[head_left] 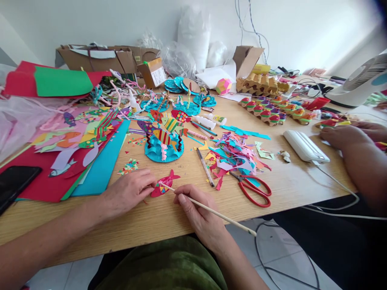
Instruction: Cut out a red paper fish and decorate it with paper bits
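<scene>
I see the left hand (130, 187), fingers bunched, grip unclear, at a glossy pink paper fish (167, 181) on the wood-grain table's (136, 225) near side. Right hand (203, 217) pinches a slim round stick (223, 217), tip on the fish; red loop-handled scissors (252, 189) far right of it.

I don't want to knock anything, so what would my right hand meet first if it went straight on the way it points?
Most likely the pink fish cutout, just ahead of your right hand; the thin stick you hold reaches to the fish. Height is unclear, so you might pass just above.
</scene>
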A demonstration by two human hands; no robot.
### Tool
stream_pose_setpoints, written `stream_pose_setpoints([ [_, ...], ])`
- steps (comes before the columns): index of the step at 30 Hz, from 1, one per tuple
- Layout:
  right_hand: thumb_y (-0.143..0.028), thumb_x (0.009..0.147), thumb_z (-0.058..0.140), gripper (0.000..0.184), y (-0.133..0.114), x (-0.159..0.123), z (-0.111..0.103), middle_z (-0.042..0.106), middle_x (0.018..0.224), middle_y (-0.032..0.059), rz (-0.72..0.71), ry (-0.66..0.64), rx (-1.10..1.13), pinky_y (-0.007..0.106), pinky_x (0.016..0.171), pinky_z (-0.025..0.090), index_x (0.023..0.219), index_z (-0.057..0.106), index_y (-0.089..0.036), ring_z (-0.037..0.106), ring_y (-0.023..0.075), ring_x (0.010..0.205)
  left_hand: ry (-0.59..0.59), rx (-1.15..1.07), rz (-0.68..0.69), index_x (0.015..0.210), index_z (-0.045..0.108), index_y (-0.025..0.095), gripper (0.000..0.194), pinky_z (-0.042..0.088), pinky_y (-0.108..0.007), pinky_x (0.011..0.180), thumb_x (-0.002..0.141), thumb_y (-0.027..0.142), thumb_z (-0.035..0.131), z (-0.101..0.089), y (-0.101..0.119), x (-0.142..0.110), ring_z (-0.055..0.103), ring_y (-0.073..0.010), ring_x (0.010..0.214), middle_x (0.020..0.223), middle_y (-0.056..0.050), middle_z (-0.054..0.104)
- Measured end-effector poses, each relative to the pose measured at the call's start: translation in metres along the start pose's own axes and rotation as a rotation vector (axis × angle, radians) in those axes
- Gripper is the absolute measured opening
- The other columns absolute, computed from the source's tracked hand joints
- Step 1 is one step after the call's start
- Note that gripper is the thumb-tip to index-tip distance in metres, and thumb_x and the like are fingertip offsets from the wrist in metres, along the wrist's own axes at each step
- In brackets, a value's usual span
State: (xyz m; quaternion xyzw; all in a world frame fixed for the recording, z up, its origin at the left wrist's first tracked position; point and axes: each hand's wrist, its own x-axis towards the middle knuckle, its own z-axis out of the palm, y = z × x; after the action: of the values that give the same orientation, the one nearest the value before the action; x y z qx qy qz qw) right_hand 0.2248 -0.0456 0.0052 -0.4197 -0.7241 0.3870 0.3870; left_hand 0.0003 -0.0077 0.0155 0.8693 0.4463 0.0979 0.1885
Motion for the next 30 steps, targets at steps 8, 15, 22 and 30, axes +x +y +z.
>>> stream_pose_setpoints([
  [8,-0.026,0.094,0.044,0.019,0.000,0.000,-0.001,0.067,0.079,0.0038,0.022,-0.004,-0.007,0.026,0.065,0.043,0.092,0.061,-0.017,0.061,0.0160,0.073,0.083,-0.005,0.040,0.083,0.059,0.017,0.018,0.042,-0.026,0.070,0.092,0.017,0.043,0.008,0.002,-0.010,0.056,-0.0161,0.080,0.083,-0.002,0.058],
  [15,-0.029,0.095,0.043,0.019,0.002,-0.002,0.000,0.066,0.079,0.0025,0.048,-0.006,-0.007,0.026,0.065,0.043,0.094,0.060,-0.019,0.060,0.0158,0.073,0.141,0.012,0.001,0.088,0.058,0.018,0.017,0.044,-0.028,0.072,0.090,0.016,0.042,0.017,0.002,-0.013,0.056,-0.0177,0.083,0.085,-0.003,0.059],
  [22,-0.027,0.094,0.044,0.018,-0.001,0.000,0.000,0.066,0.078,0.0021,0.039,-0.011,-0.003,0.026,0.064,0.043,0.092,0.060,-0.020,0.060,0.0158,0.072,0.051,-0.052,-0.014,0.101,0.059,0.021,0.019,0.045,-0.030,0.083,0.089,0.022,0.044,0.003,-0.003,-0.005,0.058,-0.0192,0.095,0.099,-0.004,0.063],
  [30,-0.026,0.095,0.044,0.019,0.000,0.001,-0.001,0.067,0.079,0.0025,0.030,-0.020,-0.017,0.026,0.066,0.043,0.092,0.060,-0.019,0.061,0.0158,0.073,0.051,-0.062,-0.001,0.088,0.061,0.019,0.021,0.044,-0.027,0.077,0.091,0.022,0.040,0.001,-0.008,0.009,0.059,-0.0174,0.086,0.088,-0.003,0.064],
])
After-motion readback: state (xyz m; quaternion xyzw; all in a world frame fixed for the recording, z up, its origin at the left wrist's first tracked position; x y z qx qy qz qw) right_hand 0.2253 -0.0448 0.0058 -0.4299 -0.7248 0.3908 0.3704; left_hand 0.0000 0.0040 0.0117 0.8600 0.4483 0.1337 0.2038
